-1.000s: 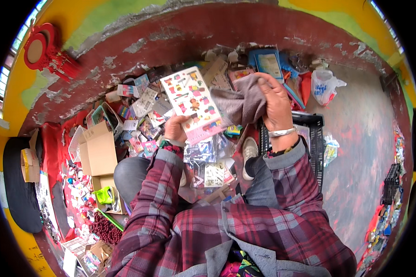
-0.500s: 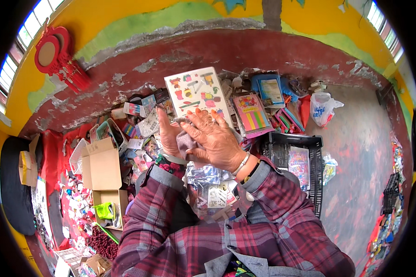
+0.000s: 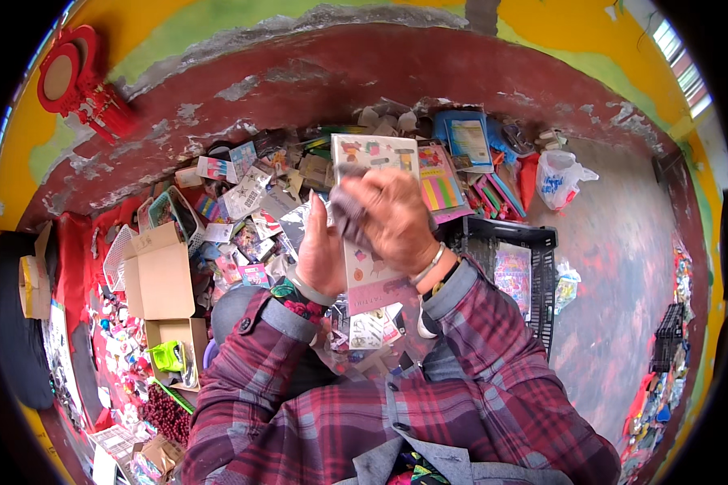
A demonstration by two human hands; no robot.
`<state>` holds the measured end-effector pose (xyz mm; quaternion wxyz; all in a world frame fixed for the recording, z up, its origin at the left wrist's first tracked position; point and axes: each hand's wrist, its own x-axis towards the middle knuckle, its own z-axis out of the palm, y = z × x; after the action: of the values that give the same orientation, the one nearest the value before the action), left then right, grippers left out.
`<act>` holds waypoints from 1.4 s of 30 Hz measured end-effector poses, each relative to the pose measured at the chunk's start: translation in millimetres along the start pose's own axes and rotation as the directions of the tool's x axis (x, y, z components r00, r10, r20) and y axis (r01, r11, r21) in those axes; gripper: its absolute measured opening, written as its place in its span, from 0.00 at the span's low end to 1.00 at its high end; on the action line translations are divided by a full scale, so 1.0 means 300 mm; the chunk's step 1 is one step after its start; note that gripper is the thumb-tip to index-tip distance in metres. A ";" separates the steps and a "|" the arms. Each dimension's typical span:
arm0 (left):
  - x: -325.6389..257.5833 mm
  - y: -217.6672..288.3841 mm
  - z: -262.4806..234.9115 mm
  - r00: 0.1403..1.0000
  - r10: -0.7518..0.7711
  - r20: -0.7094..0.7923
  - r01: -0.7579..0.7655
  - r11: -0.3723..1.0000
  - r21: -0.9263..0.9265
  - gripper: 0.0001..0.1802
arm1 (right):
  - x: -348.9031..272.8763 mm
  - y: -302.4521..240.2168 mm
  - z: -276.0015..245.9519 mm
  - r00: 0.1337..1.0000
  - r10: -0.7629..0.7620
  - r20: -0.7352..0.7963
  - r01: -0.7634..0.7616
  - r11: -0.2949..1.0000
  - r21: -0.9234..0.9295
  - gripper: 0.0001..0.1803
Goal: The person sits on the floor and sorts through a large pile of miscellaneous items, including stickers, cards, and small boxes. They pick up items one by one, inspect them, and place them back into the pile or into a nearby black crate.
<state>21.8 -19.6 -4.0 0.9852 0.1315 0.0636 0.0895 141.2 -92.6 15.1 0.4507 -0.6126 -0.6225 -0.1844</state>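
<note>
Gripping a flat sticker sheet [image 3: 372,153] upright above the lap by its near-left edge with the left hand [image 3: 322,257] while the right hand [image 3: 392,217] presses a grey cloth [image 3: 346,217] against its face, risking creasing the thin card if pressed hard.

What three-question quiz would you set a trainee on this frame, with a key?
1. True or false: the left hand grips the left edge of the sticker sheet.
2. What does the right hand press against the sheet? A) a grey cloth B) a pen C) a green toy
3. On which side of the person does the black plastic crate stand?

Key: 1 true. 2 A, the grey cloth. 3 the person's right.
</note>
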 end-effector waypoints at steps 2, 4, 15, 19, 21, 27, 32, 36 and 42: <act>-0.008 -0.018 0.000 1.000 -0.001 -0.027 0.005 0.987 0.160 0.29 | 0.014 0.058 -0.005 0.994 0.088 -0.063 -0.089 0.996 -0.009 0.19; -0.011 -0.029 0.002 0.999 0.001 -0.051 0.015 0.947 0.320 0.24 | -0.005 0.080 -0.001 0.972 0.207 -0.113 -0.212 0.977 -0.032 0.15; -0.004 -0.007 -0.078 0.991 -0.092 -0.093 0.123 0.898 0.423 0.28 | -0.010 0.043 0.006 0.992 0.090 0.089 -0.094 0.995 0.039 0.19; -0.011 -0.017 -0.025 0.993 -0.105 -0.050 0.116 0.850 0.515 0.31 | -0.029 0.150 0.006 0.950 0.297 -0.098 -0.288 0.953 0.092 0.20; -0.015 -0.018 -0.023 0.992 -0.118 -0.039 0.121 0.848 0.516 0.31 | -0.046 0.173 0.009 0.880 0.445 -0.166 -0.417 0.892 0.175 0.20; -0.018 0.025 -0.062 0.980 -0.158 -0.119 0.198 0.823 0.532 0.36 | -0.064 0.128 0.045 0.912 0.394 -0.119 -0.370 0.911 0.182 0.20; -0.005 0.014 -0.105 0.983 0.063 -0.171 0.057 0.783 0.619 0.32 | -0.037 -0.034 0.053 0.990 0.118 0.074 -0.118 0.993 0.001 0.21; -0.024 0.017 -0.058 0.984 -0.047 -0.174 0.139 0.816 0.562 0.31 | -0.035 0.125 0.035 0.949 0.307 -0.077 -0.308 0.951 -0.009 0.23; 0.016 0.043 -0.118 0.993 0.108 -0.045 -0.087 0.936 0.342 0.27 | -0.073 0.039 0.071 0.976 0.216 0.024 -0.216 0.976 -0.009 0.22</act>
<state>19.2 2.4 -34.8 0.9398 0.2992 0.1023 0.1299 141.5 -87.0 -17.0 0.4584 -0.6804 -0.5570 -0.1288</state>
